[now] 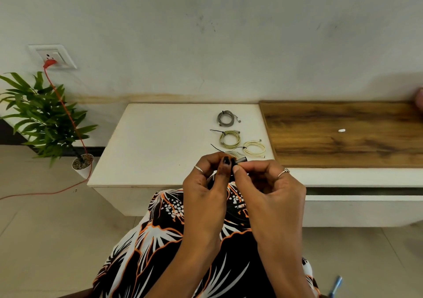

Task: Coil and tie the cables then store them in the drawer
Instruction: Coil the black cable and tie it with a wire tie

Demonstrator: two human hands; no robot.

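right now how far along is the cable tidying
Done: three coiled, tied cables lie on the white cabinet top: a grey coil, a greenish-yellow coil and a cream coil. A fourth pale coil sits half hidden behind the hands. In hand: the left hand and right hand both pinch a small dark cable piece. Left: finish this one, then store everything in the drawer; none is stored yet.

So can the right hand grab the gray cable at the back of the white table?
Probably yes, but not right now. The right hand is busy pinching a black cable together with the left hand. The gray cable lies in the open beyond the other coils, nothing covering it.
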